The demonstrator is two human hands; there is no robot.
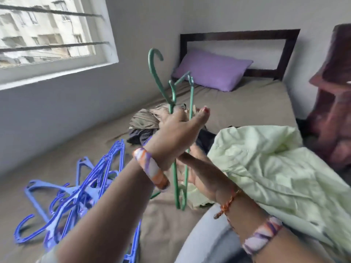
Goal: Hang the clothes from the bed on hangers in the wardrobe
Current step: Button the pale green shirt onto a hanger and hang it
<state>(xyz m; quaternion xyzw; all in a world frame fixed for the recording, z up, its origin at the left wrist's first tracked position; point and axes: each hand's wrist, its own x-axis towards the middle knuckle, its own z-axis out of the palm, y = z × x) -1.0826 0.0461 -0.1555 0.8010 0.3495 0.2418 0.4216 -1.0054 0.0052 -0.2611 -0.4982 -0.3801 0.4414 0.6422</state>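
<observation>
Green plastic hanger (191, 103) above bed (247, 103), long axis near vertical, hook up-left. Left hand (174, 133) curled round it; right hand (197, 173) beneath, fingers apparently spread. Crumpled pale-green garment (275, 164) right, blue hangers (76, 196) left.

I'm looking into a home bedroom, a bed (247, 103) with a brown sheet, dark wooden headboard (239, 35), purple pillow (212, 70), barred window (47, 31) facing apartment blocks, heap of clothes (146, 120), blue hangers (76, 194) on the sheet
</observation>
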